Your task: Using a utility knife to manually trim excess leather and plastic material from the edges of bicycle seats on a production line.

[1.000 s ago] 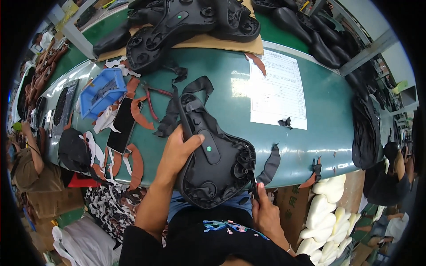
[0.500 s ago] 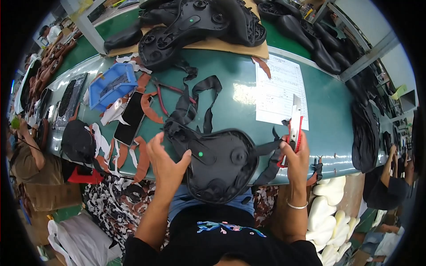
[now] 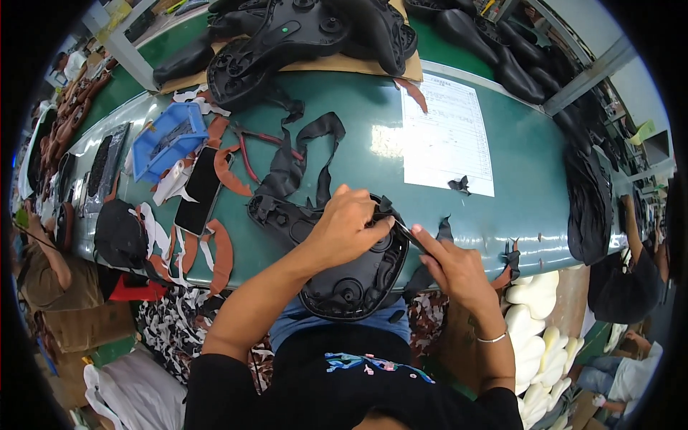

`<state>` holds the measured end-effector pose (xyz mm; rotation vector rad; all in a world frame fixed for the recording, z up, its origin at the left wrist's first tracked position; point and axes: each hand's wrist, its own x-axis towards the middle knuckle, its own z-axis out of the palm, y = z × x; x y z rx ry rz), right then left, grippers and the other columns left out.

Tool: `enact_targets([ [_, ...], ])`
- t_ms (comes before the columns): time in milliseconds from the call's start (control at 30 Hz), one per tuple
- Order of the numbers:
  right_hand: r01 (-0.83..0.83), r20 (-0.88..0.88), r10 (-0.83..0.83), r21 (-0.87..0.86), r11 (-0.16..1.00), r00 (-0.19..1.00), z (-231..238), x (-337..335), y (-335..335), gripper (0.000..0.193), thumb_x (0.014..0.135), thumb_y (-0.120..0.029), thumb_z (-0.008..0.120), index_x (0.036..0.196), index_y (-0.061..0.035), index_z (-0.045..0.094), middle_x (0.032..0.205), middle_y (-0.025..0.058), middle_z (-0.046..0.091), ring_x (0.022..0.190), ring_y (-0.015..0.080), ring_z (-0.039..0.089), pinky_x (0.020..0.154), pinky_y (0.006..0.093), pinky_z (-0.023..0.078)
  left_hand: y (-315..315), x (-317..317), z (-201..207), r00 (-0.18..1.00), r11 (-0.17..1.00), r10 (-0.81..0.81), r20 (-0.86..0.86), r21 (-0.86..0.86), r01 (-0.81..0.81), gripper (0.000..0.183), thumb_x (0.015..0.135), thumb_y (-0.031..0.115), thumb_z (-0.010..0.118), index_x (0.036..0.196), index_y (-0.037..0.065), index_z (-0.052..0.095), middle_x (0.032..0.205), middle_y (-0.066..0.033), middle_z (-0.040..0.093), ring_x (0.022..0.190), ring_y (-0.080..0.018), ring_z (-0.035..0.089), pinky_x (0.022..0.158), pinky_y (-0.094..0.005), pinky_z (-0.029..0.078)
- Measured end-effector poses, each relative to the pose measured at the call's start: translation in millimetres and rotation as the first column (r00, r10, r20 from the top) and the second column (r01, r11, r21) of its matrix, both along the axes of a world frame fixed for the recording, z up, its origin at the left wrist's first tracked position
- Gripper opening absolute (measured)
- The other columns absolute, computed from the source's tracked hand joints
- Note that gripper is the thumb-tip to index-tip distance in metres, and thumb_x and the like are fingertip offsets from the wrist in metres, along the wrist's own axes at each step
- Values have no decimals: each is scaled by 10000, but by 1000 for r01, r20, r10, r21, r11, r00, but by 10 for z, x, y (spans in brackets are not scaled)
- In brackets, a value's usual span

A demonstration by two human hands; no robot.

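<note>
Tray (image 3: 149,166), blue, sits on the bench (image 3: 523,172), left of the seat (image 3: 344,272) and beyond it. The phone (image 3: 199,188) lies on that side too, nearer the seat, then the red-handled pliers (image 3: 244,159). A black strip (image 3: 301,161) curls just beyond the seat's left end. Underside up, the seat lies across the bench's near edge, against the person. Over its far rim the left grip (image 3: 351,222) pinches black trim (image 3: 383,206). A knife (image 3: 401,228) has its blade at the seat's right rim, its handle hidden inside the clenched right grip (image 3: 455,269). Beyond and right of the seat lies a sheet (image 3: 448,140).
</note>
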<state>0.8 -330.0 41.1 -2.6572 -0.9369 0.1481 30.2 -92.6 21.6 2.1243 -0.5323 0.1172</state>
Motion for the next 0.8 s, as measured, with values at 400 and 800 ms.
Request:
enact_targets([
  [400, 351, 0, -352, -88, 932, 936, 124, -390, 336, 538, 860, -131, 557, 1374, -171, 404, 843, 156, 636, 598, 352, 596, 508, 451, 439, 97, 35, 294, 968, 974, 139, 208, -207, -95, 200, 740, 221, 684, 763, 57, 573, 729, -71, 496, 633, -210, 452, 643, -319, 371],
  [800, 251, 91, -235, -261, 932, 968, 253, -224, 219, 552, 799, -162, 621, 1327, -237, 476, 632, 117, 575, 529, 306, 569, 496, 422, 430, 305, 355, -31, 813, 727, 456, -361, -376, -574, 373, 898, 407, 580, 883, 42, 655, 806, -52, 646, 835, -202, 545, 809, -301, 410],
])
